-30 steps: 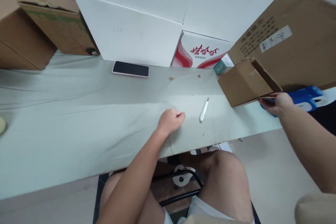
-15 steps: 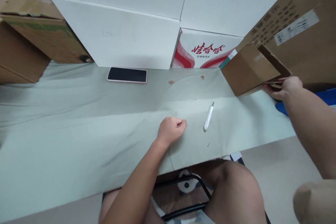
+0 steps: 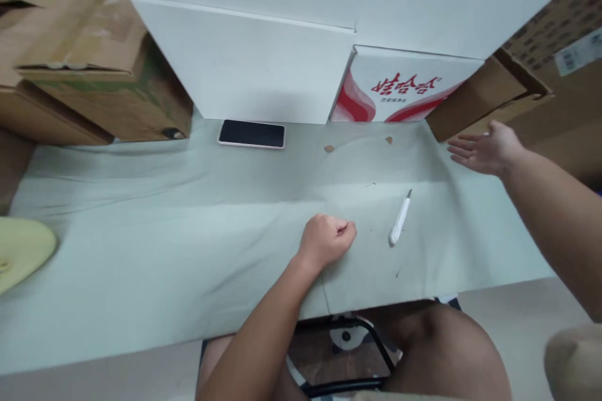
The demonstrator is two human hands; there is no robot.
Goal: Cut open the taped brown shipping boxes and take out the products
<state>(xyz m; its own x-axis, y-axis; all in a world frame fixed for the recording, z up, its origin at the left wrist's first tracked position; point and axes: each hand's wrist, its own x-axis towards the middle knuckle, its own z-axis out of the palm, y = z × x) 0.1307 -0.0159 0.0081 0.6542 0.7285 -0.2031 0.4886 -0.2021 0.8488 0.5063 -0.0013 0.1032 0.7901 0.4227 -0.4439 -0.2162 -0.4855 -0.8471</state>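
Pale green covers the desk, and near its front edge the left hand rests clenched; whether anything sits inside that fist I cannot tell. Beside and slightly beyond it lies a white-handled knife, blade pointing away, so any reach across should stay clear of that tip. Farther out, the right hand is spread and holds nothing visible, next to the small cardboard box at the desk's far right; contact between them is hard to judge. Good handling here likely means loose fingers, no snagging on the box's open edge, and making sure it sits steady beside the red-and-white carton and the large brown carton behind
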